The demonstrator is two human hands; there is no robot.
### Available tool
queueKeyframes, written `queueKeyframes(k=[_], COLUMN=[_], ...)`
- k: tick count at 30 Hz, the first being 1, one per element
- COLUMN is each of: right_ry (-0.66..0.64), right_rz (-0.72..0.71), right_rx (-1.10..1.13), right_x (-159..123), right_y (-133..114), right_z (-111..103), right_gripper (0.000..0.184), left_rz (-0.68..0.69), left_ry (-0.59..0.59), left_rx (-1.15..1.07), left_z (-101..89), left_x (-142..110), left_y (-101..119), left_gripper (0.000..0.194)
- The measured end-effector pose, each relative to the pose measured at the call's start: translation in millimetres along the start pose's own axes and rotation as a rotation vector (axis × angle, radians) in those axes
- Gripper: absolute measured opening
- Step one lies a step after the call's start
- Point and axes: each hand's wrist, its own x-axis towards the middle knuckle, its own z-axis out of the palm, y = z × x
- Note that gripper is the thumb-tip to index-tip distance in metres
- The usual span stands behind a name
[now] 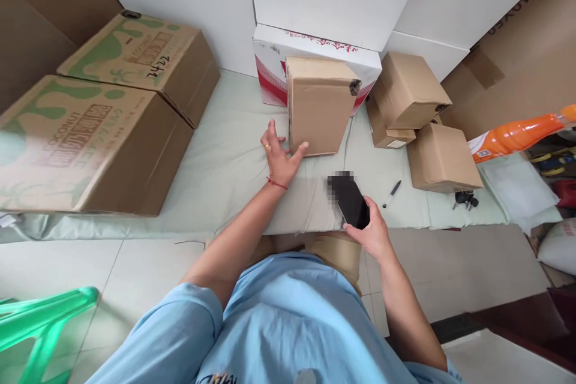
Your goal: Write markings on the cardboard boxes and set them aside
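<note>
My left hand (281, 156), with a ring and a red string at the wrist, has its fingers spread at the lower left corner of an upright brown cardboard box (321, 111). Its thumb lies over the box's front face; whether it presses on it I cannot tell. My right hand (373, 231) is closed round a black smartphone (353, 201), held over the table's near edge. Part of the phone's far end is blurred out. A pen (392, 194) lies just right of the phone.
Two large coconut cartons (139, 150) stand at the left. Behind the upright box is a white and red carton (270, 51). Small brown boxes (443, 156), keys (465, 199) and an orange bottle (517, 135) are at the right. A green stool (58, 318) stands on the floor.
</note>
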Motion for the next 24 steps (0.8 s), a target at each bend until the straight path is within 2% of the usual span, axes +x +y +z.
queueKeyframes(k=[2,5,8,11,15,18,24], right_ry=[0.02,0.062,0.081,0.022,0.036,0.157,0.369], right_rz=[-0.012,-0.05,-0.067,-0.075,-0.128,-0.231,-0.444], right_rx=[0.155,0.335,0.436,0.505,0.569,0.53,0.261], right_x=[5,14,21,25,30,38,55], right_y=[-6,-18,-30,-39,-50,-66,-109], right_z=[1,1,-1,-3,-3,-1,5], right_gripper=[0.099,0.102,0.108,0.115,0.116,0.109,0.102], left_rz=[-0.05,-0.078,-0.165,-0.242,-0.318,-0.325,-0.134], left_ry=[-0.004,-0.009,-0.048,-0.094,-0.067,-0.022,0.066], left_rx=[-0.051,-0.066,-0.082,-0.113,-0.21,-0.181,0.052], left_z=[-1.1,0.3,2.5,4.1,4.9,3.9,1.0], left_x=[2,4,1,-4,-3,2,16], left_y=[-14,-20,-14,-5,3,7,12], left_gripper=[0.119,0.116,0.117,0.113,0.1,0.09,0.075])
